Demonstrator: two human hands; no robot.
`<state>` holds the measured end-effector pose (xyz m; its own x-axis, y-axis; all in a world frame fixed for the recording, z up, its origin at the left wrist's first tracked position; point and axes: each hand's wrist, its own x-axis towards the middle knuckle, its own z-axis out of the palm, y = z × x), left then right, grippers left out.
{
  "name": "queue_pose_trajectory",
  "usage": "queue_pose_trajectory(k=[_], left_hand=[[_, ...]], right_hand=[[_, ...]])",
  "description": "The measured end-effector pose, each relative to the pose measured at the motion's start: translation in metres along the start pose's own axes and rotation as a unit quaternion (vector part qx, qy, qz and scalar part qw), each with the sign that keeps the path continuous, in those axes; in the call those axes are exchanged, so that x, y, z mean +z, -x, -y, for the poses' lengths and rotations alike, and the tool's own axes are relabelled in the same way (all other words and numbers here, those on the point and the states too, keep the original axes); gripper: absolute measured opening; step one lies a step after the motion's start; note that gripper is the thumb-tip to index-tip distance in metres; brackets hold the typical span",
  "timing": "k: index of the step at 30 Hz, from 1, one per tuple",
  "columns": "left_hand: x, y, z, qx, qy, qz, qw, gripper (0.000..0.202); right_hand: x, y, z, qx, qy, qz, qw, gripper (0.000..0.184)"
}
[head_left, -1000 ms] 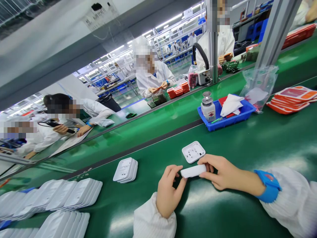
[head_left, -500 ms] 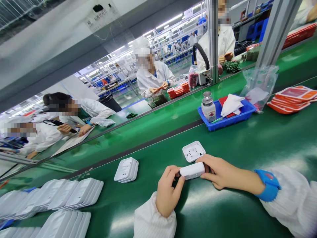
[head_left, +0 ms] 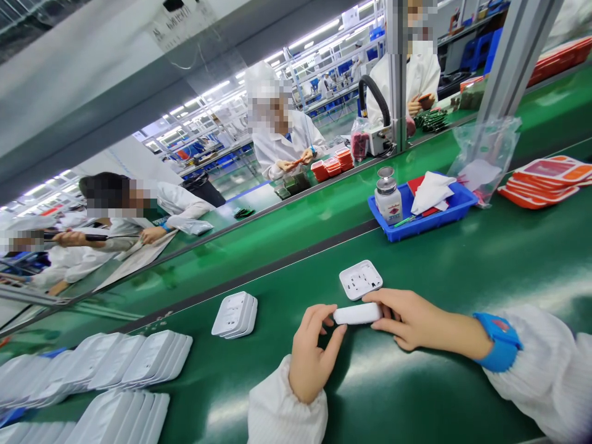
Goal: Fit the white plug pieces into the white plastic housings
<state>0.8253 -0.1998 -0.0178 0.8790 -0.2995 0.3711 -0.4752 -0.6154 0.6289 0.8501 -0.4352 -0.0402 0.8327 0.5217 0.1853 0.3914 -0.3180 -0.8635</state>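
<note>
Both my hands hold a small white plastic case (head_left: pixel 357 314) edge-on, just above the green table (head_left: pixel 416 394). My left hand (head_left: pixel 311 361) pinches its left end between thumb and fingers. My right hand (head_left: pixel 411 319) grips its right end; a blue band (head_left: pixel 498 340) sits on that wrist. Right behind the held case lies a white square plate (head_left: pixel 361 279), face up. A short stack of white square covers (head_left: pixel 235 315) rests to the left.
Rows of white covers (head_left: pixel 102 370) lie overlapped at the left. A blue tray (head_left: pixel 456 213) with a metal-topped bottle (head_left: pixel 387 198) and white cloth sits behind. Red trays (head_left: pixel 546 179) are stacked at right. Co-workers in white coats sit across the belt.
The white case has turned between my fingers, from showing its broad side half a second ago to edge-on now. Across the belt, a co-worker's arm swung left with a dark tool.
</note>
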Motion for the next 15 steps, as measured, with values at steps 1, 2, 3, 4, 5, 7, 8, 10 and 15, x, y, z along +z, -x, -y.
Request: queue_pose_trajectory(k=[1, 2, 3, 4, 5, 7, 8, 10, 15], left_hand=[[-0.0001, 0.0001, 0.0001, -0.001, 0.000, -0.001, 1.000, 0.022], [-0.0002, 0.0001, 0.0001, -0.002, 0.001, 0.000, 1.000, 0.020], [-0.0003, 0.0002, 0.0001, -0.003, 0.001, 0.001, 1.000, 0.019], [-0.0005, 0.0002, 0.0001, -0.004, 0.001, 0.002, 1.000, 0.018], [-0.0006, 0.0002, 0.0001, -0.005, 0.000, 0.003, 1.000, 0.017], [-0.0010, 0.0002, 0.0003, -0.006, -0.004, 0.002, 1.000, 0.017], [-0.0012, 0.0001, 0.0005, -0.006, -0.006, 0.000, 1.000, 0.017], [-0.0012, 0.0000, 0.0009, -0.007, -0.006, -0.002, 1.000, 0.016], [0.0004, -0.0007, 0.0017, -0.028, -0.010, 0.038, 0.999, 0.015]], right_hand=[[0.0002, -0.0002, 0.0000, 0.001, 0.003, -0.002, 1.000, 0.032], [0.0001, -0.0006, 0.0004, 0.002, 0.009, -0.001, 1.000, 0.033], [-0.0002, -0.0011, 0.0009, 0.003, 0.019, 0.002, 1.000, 0.032], [-0.0007, -0.0017, 0.0017, 0.006, 0.032, 0.006, 0.999, 0.031], [-0.0012, -0.0023, 0.0025, 0.014, 0.045, 0.011, 0.999, 0.027], [-0.0021, -0.0030, 0.0039, 0.036, 0.068, 0.018, 0.997, 0.018], [-0.0023, -0.0031, 0.0044, 0.046, 0.071, 0.020, 0.996, 0.016], [-0.0022, -0.0027, 0.0051, 0.059, 0.058, 0.016, 0.996, 0.015], [-0.0009, 0.0002, 0.0071, 0.052, -0.024, -0.030, 0.998, 0.013]])
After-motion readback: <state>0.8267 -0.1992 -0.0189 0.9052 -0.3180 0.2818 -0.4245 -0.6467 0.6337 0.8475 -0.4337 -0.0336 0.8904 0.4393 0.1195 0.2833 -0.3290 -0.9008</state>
